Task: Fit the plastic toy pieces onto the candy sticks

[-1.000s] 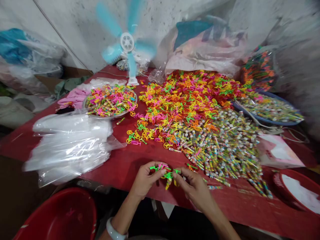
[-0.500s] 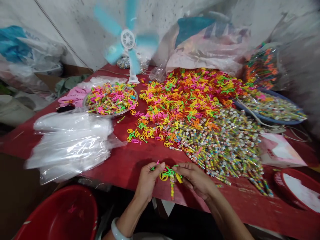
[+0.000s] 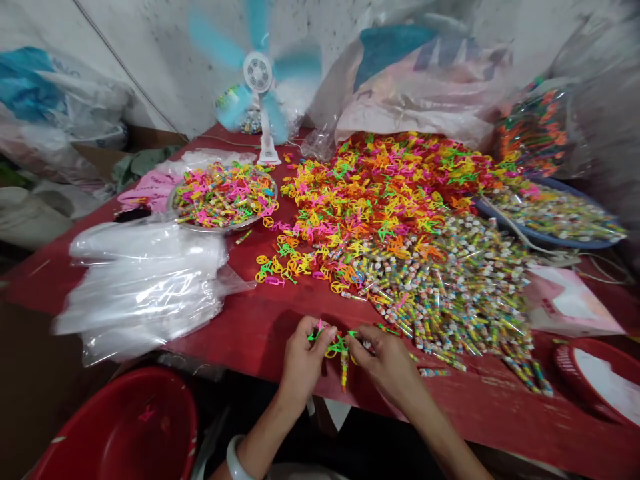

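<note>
Near the table's front edge, my left hand (image 3: 305, 360) is closed with thumb and fingers around small pink and green plastic toy pieces. My right hand (image 3: 389, 363) faces it, thumb and fingertips pinched at a green plastic toy piece (image 3: 340, 345); a whitish tip shows between its fingers. Between the hands, a slim tube of colourful pellets (image 3: 345, 377) hangs down beside yellow ring-shaped parts. Beyond them lies a heap of bright plastic toy pieces (image 3: 370, 193), and to the right a pile of pellet-filled tubes (image 3: 450, 287). Fingers partly hide what is held.
A metal bowl (image 3: 225, 229) of mixed pieces stands at left, behind stacked clear plastic bags (image 3: 150, 287). A fan (image 3: 259, 72) spins at the back. Right are a blue basin (image 3: 595, 241), a tissue box (image 3: 575, 300) and a red basket (image 3: 565, 367). A red tub (image 3: 115, 427) sits below left.
My right hand has turned so its back faces up more, and its fingertips have come nearer my left hand. The yellow piece beside it is now mostly covered. The view has shifted slightly.
</note>
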Tool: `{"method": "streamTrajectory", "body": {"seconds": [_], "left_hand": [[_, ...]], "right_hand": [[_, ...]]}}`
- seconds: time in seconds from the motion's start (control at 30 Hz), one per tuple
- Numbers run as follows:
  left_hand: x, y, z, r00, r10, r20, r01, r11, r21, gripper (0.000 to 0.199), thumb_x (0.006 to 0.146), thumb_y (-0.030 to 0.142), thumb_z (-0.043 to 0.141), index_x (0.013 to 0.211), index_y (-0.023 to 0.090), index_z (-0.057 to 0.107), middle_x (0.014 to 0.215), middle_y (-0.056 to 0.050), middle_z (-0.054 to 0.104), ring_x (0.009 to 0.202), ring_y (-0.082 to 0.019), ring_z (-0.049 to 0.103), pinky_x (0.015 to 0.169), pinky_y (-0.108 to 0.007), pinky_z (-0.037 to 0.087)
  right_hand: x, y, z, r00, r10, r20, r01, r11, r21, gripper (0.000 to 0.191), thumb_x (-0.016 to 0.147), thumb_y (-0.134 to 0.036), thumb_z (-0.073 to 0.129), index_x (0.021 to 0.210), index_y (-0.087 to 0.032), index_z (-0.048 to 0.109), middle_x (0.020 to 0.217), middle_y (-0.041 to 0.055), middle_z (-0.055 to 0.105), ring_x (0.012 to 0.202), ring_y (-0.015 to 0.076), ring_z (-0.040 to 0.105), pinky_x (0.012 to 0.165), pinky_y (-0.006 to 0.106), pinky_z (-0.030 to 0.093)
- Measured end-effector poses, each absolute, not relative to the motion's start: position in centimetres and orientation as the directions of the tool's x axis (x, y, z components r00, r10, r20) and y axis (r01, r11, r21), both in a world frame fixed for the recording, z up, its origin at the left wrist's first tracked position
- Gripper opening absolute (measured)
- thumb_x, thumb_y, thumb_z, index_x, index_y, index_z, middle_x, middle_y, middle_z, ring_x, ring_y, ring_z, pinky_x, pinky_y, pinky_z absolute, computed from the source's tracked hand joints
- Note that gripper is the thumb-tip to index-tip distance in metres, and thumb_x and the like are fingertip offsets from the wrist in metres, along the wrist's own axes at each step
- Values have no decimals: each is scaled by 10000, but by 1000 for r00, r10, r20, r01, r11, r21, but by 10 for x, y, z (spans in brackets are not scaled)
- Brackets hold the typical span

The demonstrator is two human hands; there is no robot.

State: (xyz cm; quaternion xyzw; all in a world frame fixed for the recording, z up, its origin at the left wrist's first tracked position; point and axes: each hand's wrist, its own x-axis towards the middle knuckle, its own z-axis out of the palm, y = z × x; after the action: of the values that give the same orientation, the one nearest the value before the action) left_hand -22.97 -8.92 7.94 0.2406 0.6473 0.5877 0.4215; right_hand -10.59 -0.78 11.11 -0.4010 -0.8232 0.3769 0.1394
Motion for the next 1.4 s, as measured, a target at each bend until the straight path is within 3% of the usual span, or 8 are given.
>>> {"method": "streamTrajectory", "body": {"seconds": [0.1, 0.2, 0.47, 0.6, 0.7, 0.83, 1.17, 1.4], "left_hand": [[-226, -91, 76, -554, 807, -203, -37, 220, 975, 242, 813, 434, 607, 785, 196, 569, 727, 21, 606, 690, -132, 546, 659, -230, 422], [-224, -94, 73, -573, 812, -113, 72, 187, 980, 209, 840, 403, 590, 786, 201, 584, 757, 9, 636, 737, -142, 579, 695, -241, 439], [-228, -99, 72, -535, 803, 261, 299, -109, 948, 107, 860, 282, 602, 901, 201, 660, 859, -44, 707, 849, -173, 649, 756, -292, 521], [-231, -101, 71, -472, 711, 521, 497, -274, 824, 90, 876, 204, 572, 943, 210, 632, 837, -34, 715, 847, -172, 660, 847, -367, 531], [-233, -101, 73, -369, 682, 632, 633, -313, 708, 169, 866, 154, 571, 1021, 218, 596, 903, -35, 719, 874, -170, 661, 899, -404, 519], [-232, -101, 76, -333, 703, 629, 660, -303, 687, 157, 878, 174, 557, 1033, 196, 571, 918, -51, 707, 894, -170, 657, 902, -379, 525], [-225, -103, 73, -357, 644, 677, 684, -314, 659, 197, 857, 103, 512, 1026, 199, 539, 878, -58, 688, 859, -179, 650, 856, -419, 547], [-226, -105, 69, -379, 652, 656, 677, -288, 677, 200, 848, 82, 484, 998, 203, 539, 887, -61, 679, 847, -176, 626, 830, -402, 534]], "right_hand": [[-105, -16, 112, -687, 707, 166, 585, 674, -452, 307, 902, -295, 407, 680, -189, 591, 614, 17, 594, 522, 125, 534, 496, 242, 287], [-104, -21, 112, -730, 617, 294, 565, 787, -249, 371, 955, -262, 334, 722, -185, 613, 633, 27, 610, 482, 115, 532, 455, 254, 253], [-95, -18, 119, -725, 622, 297, 525, 777, -346, 348, 969, -309, 356, 726, -205, 582, 613, 4, 607, 491, 117, 561, 481, 242, 330], [-93, -22, 125, -753, 552, 358, 487, 834, -260, 337, 967, -262, 348, 711, -206, 560, 596, 0, 601, 456, 110, 549, 446, 251, 293], [-93, -23, 128, -758, 566, 324, 471, 819, -327, 324, 964, -268, 363, 703, -206, 546, 590, -3, 591, 462, 104, 552, 459, 232, 314], [-92, -21, 132, -766, 567, 302, 473, 816, -332, 306, 954, -293, 389, 691, -213, 524, 565, -13, 578, 438, 107, 543, 446, 234, 307], [-97, -38, 138, -811, 379, 446, 459, 885, 81, 337, 960, -147, 355, 665, -212, 505, 574, -8, 518, 450, 123, 462, 483, 293, 258], [-91, -38, 132, -868, 273, 414, 324, 944, 58, 366, 970, -97, 250, 921, -153, 609, 745, 55, 627, 648, 161, 545, 625, 291, 357]]}}
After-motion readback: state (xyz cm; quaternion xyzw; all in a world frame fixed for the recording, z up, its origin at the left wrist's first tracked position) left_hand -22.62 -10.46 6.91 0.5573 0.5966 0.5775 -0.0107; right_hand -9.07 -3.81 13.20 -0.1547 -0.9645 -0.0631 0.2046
